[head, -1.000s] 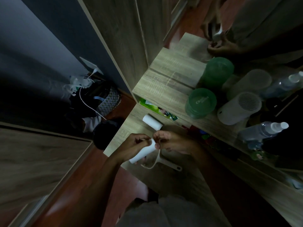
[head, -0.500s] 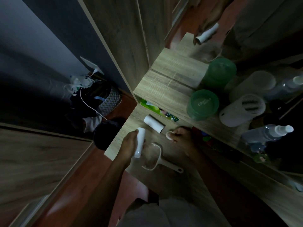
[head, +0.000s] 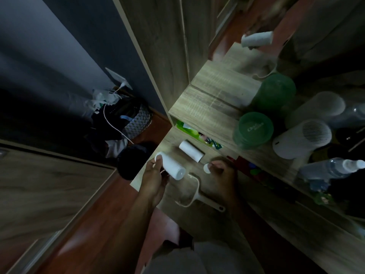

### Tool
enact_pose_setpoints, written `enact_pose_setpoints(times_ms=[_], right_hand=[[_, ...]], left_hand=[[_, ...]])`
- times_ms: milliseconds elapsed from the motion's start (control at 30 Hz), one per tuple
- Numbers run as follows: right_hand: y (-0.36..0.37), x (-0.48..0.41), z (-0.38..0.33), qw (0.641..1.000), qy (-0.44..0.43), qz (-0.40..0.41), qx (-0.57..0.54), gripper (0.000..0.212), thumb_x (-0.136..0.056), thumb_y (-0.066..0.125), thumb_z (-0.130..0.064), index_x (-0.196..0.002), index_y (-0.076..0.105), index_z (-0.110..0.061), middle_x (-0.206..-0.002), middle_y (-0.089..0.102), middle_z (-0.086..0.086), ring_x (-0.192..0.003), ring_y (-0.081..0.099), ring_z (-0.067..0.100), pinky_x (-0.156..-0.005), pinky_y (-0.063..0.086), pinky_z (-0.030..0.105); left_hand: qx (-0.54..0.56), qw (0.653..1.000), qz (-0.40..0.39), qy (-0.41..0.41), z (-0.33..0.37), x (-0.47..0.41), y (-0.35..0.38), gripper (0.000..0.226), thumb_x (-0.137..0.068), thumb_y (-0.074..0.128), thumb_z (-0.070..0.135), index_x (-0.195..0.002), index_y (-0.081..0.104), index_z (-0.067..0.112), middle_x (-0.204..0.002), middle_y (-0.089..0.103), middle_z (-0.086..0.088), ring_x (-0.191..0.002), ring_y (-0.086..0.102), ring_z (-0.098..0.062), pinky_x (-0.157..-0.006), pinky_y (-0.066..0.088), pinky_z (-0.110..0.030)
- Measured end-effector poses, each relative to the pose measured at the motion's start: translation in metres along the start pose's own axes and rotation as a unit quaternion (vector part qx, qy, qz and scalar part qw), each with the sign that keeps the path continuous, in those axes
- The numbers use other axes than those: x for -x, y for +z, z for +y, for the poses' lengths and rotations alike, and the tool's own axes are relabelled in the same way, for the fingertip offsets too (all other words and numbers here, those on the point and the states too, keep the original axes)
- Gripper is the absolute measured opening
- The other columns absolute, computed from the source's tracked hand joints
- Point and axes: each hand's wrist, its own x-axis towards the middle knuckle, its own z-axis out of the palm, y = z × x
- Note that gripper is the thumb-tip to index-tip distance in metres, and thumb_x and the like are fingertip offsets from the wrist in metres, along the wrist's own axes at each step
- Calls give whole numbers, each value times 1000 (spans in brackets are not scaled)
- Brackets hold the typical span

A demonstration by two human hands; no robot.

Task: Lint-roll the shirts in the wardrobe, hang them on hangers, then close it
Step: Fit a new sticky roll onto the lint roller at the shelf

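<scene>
Head view: lint roller in pieces on the lower worktop (head: 197, 224), refill stage, no shirts in sight.

Left hand (head: 153, 180) wrapped around a white refill roll (head: 171, 167), held tilted just above the surface. Right hand (head: 219, 171) pinches a small white end cap (head: 207, 168). Empty roller handle (head: 194, 196) lies between the hands, spare roll (head: 191, 150) just behind. Judgement: prep only; next move needs the roll seated on the handle frame. Containers: two green lidded tubs (head: 253, 129) on the upper shelf, contents not visible; clear spray bottle (head: 331, 169) looks partly filled.
</scene>
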Motion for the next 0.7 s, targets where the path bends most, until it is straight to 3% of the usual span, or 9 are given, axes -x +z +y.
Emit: enact_pose_setpoints(times_ms=[100, 200, 300, 433, 700], right_hand=[[2, 29, -27, 992, -17, -90, -84, 21, -88, 74, -16, -104, 65, -26, -103, 71, -2, -95, 69, 15, -80, 59, 29], [7, 51, -46, 976, -53, -160, -137, 40, -77, 82, -17, -110, 63, -28, -109, 71, -5, -101, 68, 7, -83, 56, 22], [12, 60, -54, 980, -71, -138, -121, 45, -73, 86, -18, -109, 62, -31, -109, 70, -11, -103, 67, 4, -88, 56, 25], [12, 59, -58, 983, -77, -105, -127, 40, -72, 87, -14, -99, 61, -27, -99, 69, -8, -93, 67, 0, -82, 54, 18], [16, 54, -55, 984, -78, -107, -122, 42, -69, 89, -15, -102, 63, -15, -101, 71, -4, -95, 69, 4, -85, 58, 32]], left_hand=[[-11, 999, 6, 29, -1, 5, 4, 24, -104, 46, 27, -117, 49, 6, -106, 61, -13, -93, 65, -25, -86, 55, -44], [-25, 998, -4, 52, -4, 12, 7, 27, -104, 46, 26, -122, 48, 5, -107, 63, -12, -94, 67, -24, -81, 58, -38], [-37, 997, -17, 69, -6, 15, 7, 28, -104, 46, 27, -123, 48, 5, -107, 66, -14, -93, 71, -23, -81, 58, -37], [-36, 996, -15, 83, -9, 15, 7, 25, -104, 47, 26, -119, 50, 7, -100, 68, -11, -81, 74, -16, -72, 59, -32], [-32, 996, -8, 87, -10, 13, 5, 15, -105, 46, 26, -107, 55, 14, -100, 68, -9, -84, 73, -16, -77, 58, -34]])
